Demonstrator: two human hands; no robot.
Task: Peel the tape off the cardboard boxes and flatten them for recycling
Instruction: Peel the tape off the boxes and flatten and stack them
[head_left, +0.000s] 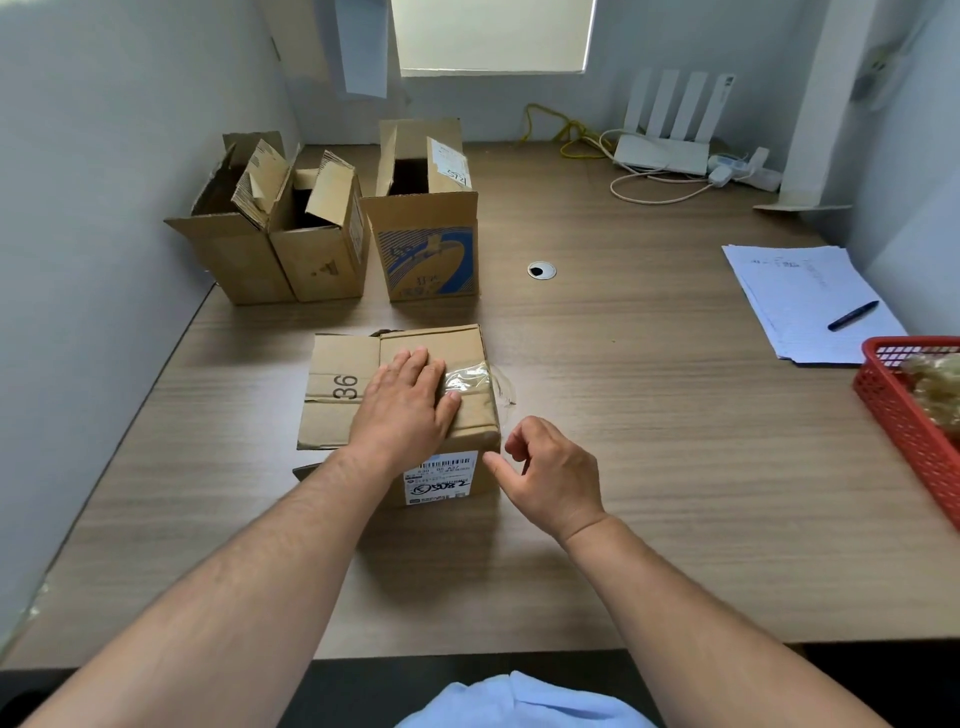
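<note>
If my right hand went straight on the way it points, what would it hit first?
Probably the near right corner of the taped box, just below the loose clear tape. Depth is unclear, so the right hand might pass beside it.

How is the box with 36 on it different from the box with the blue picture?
The 36 box is closed on top, with clear tape across it; the blue-printed box stands open, flaps up. The 36 box sits near, under the left hand; the blue-printed box looks taller and stands farther back. Both are brown cardboard with a white label.
</note>
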